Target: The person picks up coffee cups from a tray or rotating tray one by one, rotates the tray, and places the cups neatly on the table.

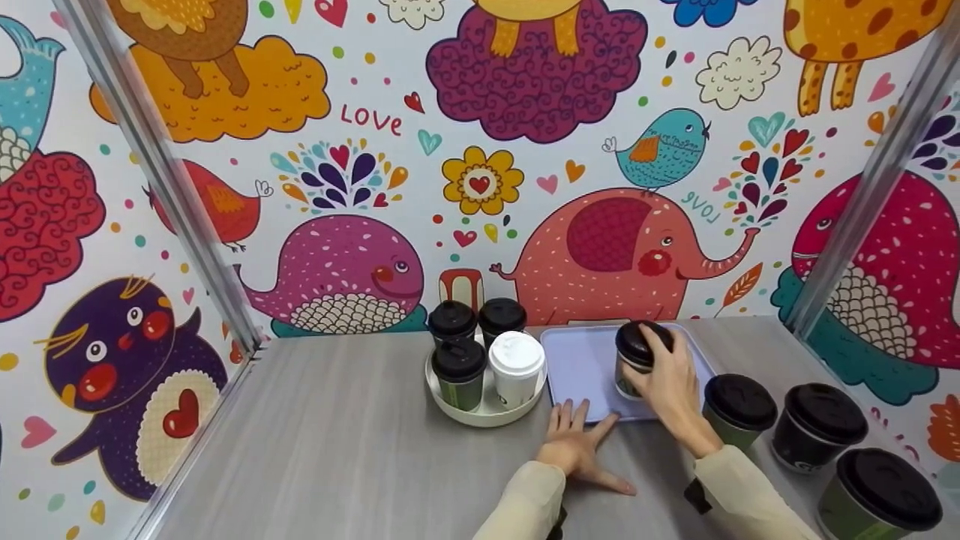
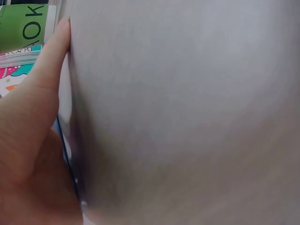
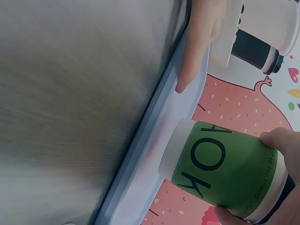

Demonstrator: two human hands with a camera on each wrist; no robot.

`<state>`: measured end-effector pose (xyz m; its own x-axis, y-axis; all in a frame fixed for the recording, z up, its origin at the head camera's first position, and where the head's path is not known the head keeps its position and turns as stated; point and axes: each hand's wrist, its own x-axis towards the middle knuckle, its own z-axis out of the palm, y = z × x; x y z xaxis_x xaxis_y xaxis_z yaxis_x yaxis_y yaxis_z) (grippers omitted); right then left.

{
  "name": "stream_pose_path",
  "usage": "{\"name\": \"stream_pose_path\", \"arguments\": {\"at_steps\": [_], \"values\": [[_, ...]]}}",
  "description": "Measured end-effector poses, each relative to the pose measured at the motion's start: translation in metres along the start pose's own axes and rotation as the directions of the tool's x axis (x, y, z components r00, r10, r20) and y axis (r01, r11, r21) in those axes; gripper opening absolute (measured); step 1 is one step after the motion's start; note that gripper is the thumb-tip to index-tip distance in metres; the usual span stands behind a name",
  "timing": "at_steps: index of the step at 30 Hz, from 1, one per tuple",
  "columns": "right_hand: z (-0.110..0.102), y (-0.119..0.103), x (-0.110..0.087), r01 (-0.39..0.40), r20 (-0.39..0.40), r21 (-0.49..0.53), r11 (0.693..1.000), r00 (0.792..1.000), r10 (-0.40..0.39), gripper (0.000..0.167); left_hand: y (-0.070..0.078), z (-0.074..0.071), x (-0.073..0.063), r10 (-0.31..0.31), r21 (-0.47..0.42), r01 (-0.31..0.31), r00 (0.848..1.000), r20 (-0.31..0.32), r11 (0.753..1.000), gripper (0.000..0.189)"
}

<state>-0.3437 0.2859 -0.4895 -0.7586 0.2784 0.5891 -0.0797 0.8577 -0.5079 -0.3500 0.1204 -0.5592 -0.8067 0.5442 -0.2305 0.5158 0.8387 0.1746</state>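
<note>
My right hand [image 1: 673,384] grips a paper coffee cup [image 3: 220,168] with a green sleeve and a black lid, fingers and thumb around its upper part. The cup is over the lavender rectangular tray [image 1: 581,367]; whether its base touches the tray I cannot tell. My left hand [image 1: 576,448] lies with fingers spread at the tray's near edge, fingertips on or against the rim and thumb pointing right over the table. In the right wrist view, a finger [image 3: 192,61] of the left hand shows at the tray rim.
Left of the tray, a round cream tray [image 1: 484,418] bears several lidded cups, including a white-lidded cup [image 1: 516,375]. At right stand a green cup [image 1: 739,409], a dark cup [image 1: 817,427] and a larger-looking green cup [image 1: 877,495]. A patterned wall [image 1: 480,247] bounds the grey table [image 1: 337,442].
</note>
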Motion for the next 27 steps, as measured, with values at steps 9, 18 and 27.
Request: {"name": "stream_pose_path", "arguments": {"at_steps": [9, 18, 27], "values": [[-0.01, -0.003, -0.013, 0.023, -0.002, -0.003, 1.0, 1.0, -0.023, 0.067, 0.0, 0.002, 0.001, -0.001, 0.006, 0.002, 1.0, -0.013, 1.0, 0.112], [-0.021, -0.006, -0.024, 0.001, 0.016, -0.004, 1.0, 1.0, -0.001, 0.068, 0.0, 0.002, 0.001, -0.005, 0.007, 0.005, 1.0, -0.009, 1.0, 0.112], [-0.026, -0.006, -0.034, 0.021, -0.006, -0.005, 1.0, 1.0, -0.021, 0.067, -0.001, 0.004, 0.0, 0.005, 0.009, -0.005, 0.999, -0.032, 1.0, 0.114]]}}
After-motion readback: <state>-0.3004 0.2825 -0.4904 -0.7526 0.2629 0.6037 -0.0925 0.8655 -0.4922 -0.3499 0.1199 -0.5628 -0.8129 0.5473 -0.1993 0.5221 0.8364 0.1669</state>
